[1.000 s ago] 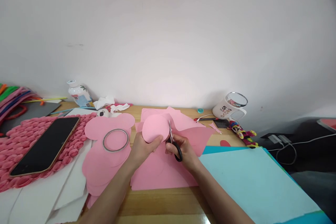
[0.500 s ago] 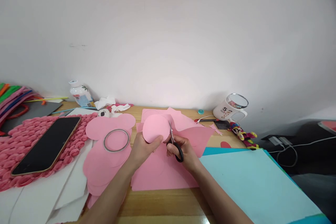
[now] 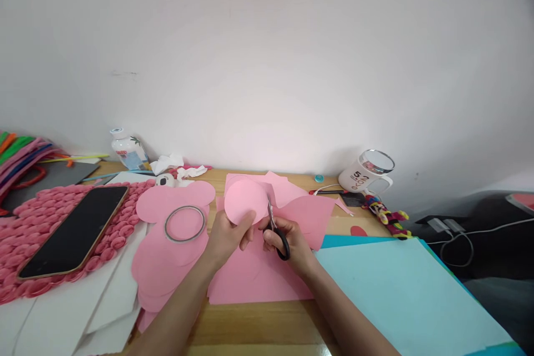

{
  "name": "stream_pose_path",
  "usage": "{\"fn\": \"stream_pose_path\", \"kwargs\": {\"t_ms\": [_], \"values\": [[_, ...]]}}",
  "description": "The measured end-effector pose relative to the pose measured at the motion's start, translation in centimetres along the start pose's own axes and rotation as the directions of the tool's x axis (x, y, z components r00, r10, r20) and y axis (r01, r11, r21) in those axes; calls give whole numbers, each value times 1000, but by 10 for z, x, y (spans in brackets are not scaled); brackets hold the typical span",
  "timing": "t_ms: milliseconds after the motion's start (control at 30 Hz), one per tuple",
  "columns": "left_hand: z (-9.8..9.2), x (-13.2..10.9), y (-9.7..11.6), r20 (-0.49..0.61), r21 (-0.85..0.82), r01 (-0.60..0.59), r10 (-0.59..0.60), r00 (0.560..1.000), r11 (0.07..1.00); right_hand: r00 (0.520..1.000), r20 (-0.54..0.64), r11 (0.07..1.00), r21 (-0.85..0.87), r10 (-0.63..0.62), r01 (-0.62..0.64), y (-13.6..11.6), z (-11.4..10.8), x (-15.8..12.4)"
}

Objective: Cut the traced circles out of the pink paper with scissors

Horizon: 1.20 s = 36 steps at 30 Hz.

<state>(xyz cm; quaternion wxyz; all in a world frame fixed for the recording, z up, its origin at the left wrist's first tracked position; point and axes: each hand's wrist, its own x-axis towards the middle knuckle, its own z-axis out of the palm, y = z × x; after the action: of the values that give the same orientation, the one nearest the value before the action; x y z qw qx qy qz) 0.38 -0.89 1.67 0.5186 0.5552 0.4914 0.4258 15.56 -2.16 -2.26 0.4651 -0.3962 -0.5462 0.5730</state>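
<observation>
My left hand (image 3: pixel 227 236) pinches the lower edge of a round pink paper piece (image 3: pixel 246 201) and holds it upright above the desk. My right hand (image 3: pixel 292 242) grips black-handled scissors (image 3: pixel 276 230), whose blades touch the right edge of that round piece. Below both hands lies a large pink paper sheet (image 3: pixel 258 278) on the wooden desk (image 3: pixel 258 322). Left of it sits a stack of cut pink circles (image 3: pixel 167 256) with a clear ring of tape (image 3: pixel 184 223) on top.
A black phone (image 3: pixel 77 230) rests on a pink woven mat (image 3: pixel 20 233) at left. White sheets (image 3: pixel 83 306) lie at lower left, a light blue sheet (image 3: pixel 400 295) at right. A white mug (image 3: pixel 367 172), a small bottle (image 3: pixel 125 150) and cables (image 3: pixel 454 233) line the back.
The round pink piece has turned slightly in my left hand and the scissors have crept along its edge. The loose pink offcut behind has shifted a little.
</observation>
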Motion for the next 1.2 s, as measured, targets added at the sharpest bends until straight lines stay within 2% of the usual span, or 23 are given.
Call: {"fn": "stream_pose_path", "kwargs": {"t_ms": [133, 233, 600, 1200], "values": [[2, 0, -3, -117, 73, 51, -42, 992, 996, 1000, -5, 1000, -22, 10, -10, -3, 3, 1], [2, 0, -2, -147, 124, 87, -68, 987, 988, 1000, -7, 999, -29, -30, 30, -4, 2, 2], [0, 0, -2, -59, 86, 87, -82, 995, 992, 998, -8, 995, -74, -63, 62, -1, -1, 2], [-1, -1, 1, -59, 89, 60, -55, 997, 994, 999, -23, 997, -78, -30, 28, -7, 1, 1]]}}
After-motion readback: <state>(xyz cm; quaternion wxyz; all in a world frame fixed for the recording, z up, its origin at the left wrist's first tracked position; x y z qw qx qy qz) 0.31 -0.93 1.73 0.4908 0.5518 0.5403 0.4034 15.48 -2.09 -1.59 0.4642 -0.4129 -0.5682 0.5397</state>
